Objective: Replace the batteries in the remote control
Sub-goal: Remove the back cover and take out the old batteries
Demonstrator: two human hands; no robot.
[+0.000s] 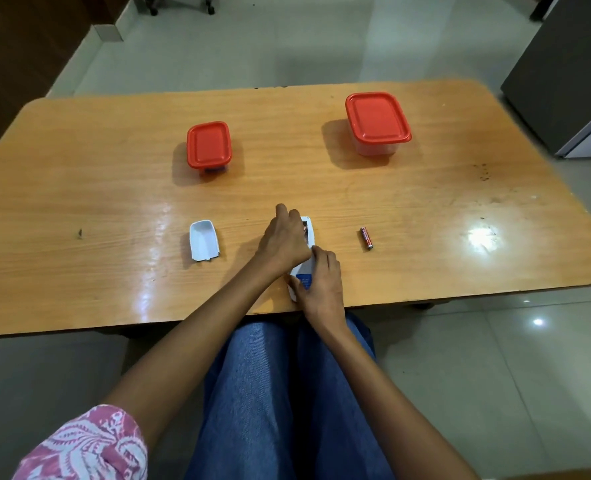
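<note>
A white remote control point(309, 233) lies face down near the table's front edge, its battery bay open at the far end. My left hand point(284, 242) rests over the bay with fingers curled into it; what they pinch is hidden. My right hand point(321, 284) presses on the remote's near end beside a blue label point(304, 281). The white battery cover point(203, 240) lies upturned to the left. One red battery point(366, 238) lies on the table to the right.
Two clear boxes with red lids stand further back on the wooden table point(114, 188): a small one point(208, 144) at centre left and a larger one point(377, 121) at right. My blue-trousered legs are under the front edge.
</note>
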